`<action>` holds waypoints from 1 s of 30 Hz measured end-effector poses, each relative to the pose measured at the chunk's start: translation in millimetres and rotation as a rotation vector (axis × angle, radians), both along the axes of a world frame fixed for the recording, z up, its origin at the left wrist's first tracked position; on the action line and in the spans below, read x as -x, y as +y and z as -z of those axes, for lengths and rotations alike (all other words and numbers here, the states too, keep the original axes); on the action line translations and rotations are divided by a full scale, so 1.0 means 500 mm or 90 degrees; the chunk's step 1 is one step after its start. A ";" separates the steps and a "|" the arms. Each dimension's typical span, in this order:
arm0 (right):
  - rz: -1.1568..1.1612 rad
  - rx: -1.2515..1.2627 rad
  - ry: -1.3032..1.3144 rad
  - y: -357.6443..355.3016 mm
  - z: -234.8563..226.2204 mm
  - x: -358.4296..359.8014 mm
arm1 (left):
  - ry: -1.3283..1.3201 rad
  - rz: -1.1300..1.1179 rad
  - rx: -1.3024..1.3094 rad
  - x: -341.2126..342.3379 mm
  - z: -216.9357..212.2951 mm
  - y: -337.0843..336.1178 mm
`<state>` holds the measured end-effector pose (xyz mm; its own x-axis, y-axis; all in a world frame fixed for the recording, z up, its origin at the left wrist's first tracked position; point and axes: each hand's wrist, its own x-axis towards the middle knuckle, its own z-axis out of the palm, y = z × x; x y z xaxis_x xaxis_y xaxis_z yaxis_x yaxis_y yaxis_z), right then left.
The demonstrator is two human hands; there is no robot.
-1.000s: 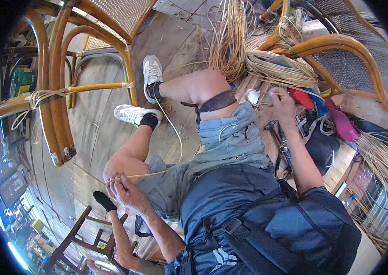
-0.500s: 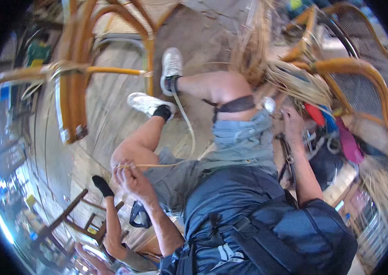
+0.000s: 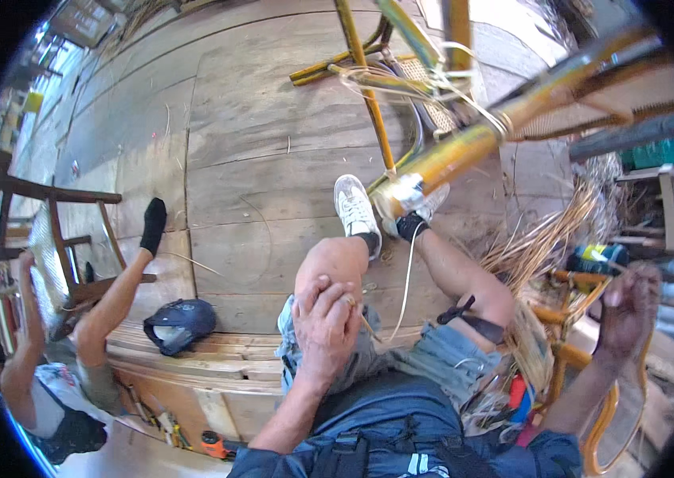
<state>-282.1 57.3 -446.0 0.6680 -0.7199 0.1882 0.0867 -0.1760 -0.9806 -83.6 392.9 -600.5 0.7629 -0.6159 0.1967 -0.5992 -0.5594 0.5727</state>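
The hands are held well apart. The left hand (image 3: 325,323) is rested on the left knee with its fingers curled, and a pale cane strip (image 3: 409,275) is gripped there. The strip is looped out across the near edge of the plank floor (image 3: 233,175), up toward the ankle above the right shoe. The right hand (image 3: 628,311) is raised well out to the right, its fingers bent; whether anything is held in it cannot be told. A cane-bound pole frame (image 3: 448,163) is seen toward the floor's right edge, and by its end the right shoe is partly hidden. Near that edge a bundle of cane strands (image 3: 548,231) is laid. A dark cap (image 3: 182,327) is placed by the floor's near edge, at the slatted platform (image 3: 249,366).
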 end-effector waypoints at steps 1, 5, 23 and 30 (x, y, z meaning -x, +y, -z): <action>-0.029 0.045 0.008 -0.003 -0.035 -0.081 | 0.005 -0.018 0.017 -0.003 0.001 0.000; -0.294 0.199 0.106 0.022 -0.101 -0.367 | 0.075 -0.009 0.078 -0.014 0.003 -0.004; -0.609 0.215 0.580 0.160 -0.020 -0.651 | 0.156 0.001 0.121 -0.058 0.014 -0.010; -0.580 0.174 0.662 0.164 -0.010 -0.660 | 0.164 0.012 0.138 -0.063 0.014 -0.008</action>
<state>47.8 139.1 -441.2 0.7913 0.0130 -0.6113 -0.4610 -0.6442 -0.6104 -52.0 388.9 -607.6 0.7940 -0.5946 0.1266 -0.4276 -0.3982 0.8116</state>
